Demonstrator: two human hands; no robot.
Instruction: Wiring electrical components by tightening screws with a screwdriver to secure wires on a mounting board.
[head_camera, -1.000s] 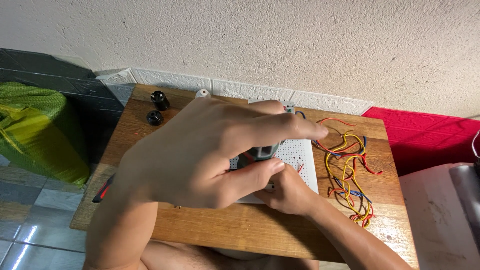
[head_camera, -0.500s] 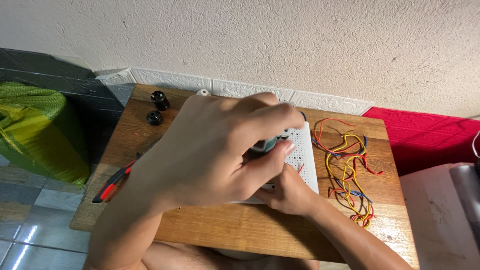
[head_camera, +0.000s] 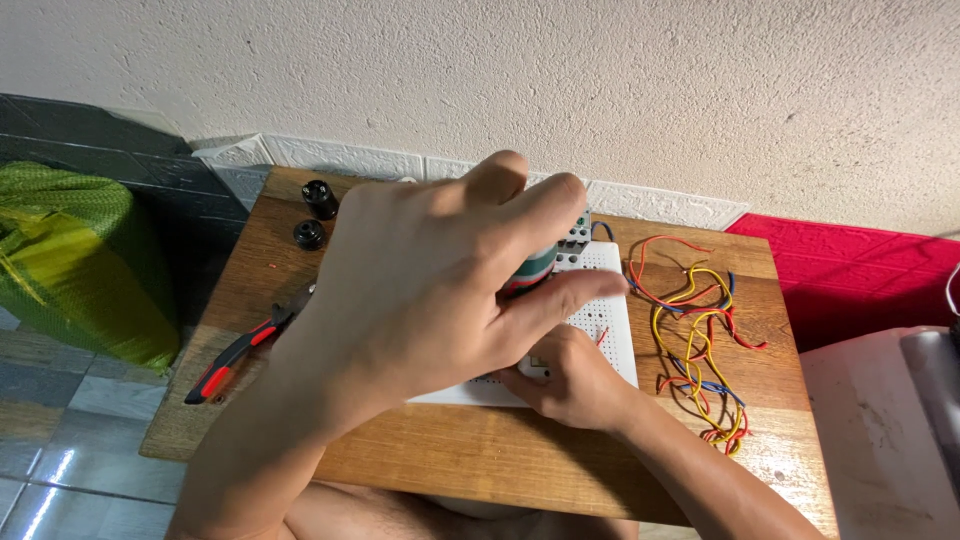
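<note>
Left hand (head_camera: 440, 280) grip curled around green part (head_camera: 530, 268) | right hand (head_camera: 570, 385) grip pinching white breadboard (head_camera: 600, 330) edge

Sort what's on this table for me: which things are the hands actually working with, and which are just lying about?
In use:
left hand, closed on the green-banded part
right hand, steadying the white breadboard

Lying about:
jumper wires, right of the board
red-handled pliers, at left
two black knobs, far left corner
green sack, off the table
</note>
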